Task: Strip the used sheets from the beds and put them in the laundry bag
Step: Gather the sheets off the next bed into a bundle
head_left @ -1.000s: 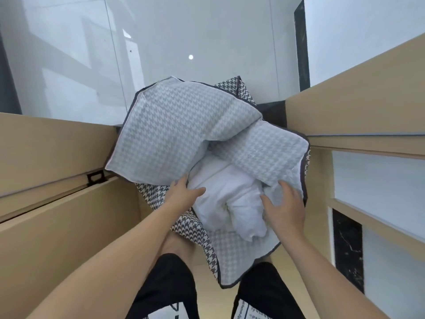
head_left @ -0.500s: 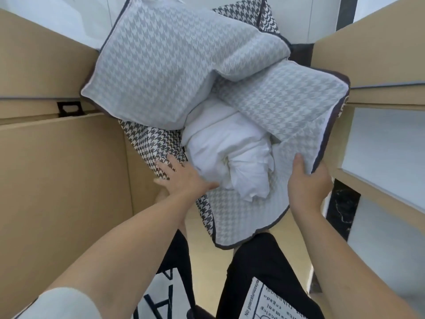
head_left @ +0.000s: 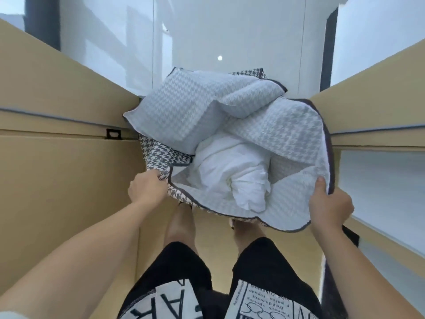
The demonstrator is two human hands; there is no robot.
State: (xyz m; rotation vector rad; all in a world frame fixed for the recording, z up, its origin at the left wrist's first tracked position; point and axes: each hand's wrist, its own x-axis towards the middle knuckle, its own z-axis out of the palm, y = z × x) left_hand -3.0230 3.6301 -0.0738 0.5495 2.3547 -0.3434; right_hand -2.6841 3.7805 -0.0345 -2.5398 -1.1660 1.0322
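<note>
A houndstooth-patterned laundry bag [head_left: 296, 130] with a dark trim stands on the floor between two wooden bed frames, its mouth gaping toward me. Bundled white sheets [head_left: 232, 173] lie inside it. My left hand [head_left: 147, 188] grips the bag's near left rim, bunching the fabric. My right hand [head_left: 328, 204] holds the near right rim, thumb on the pale lining. A large flap of the bag folds over the far side.
Tan wooden bed frames [head_left: 57, 157] close in on the left and on the right [head_left: 372, 107]. A glossy white floor [head_left: 230, 31] stretches beyond the bag. My legs in black shorts [head_left: 184, 272] stand just behind it.
Both hands left the white sheets and took hold of the bag's rim on either side, pulling its mouth wider. The camera tilted back up.
</note>
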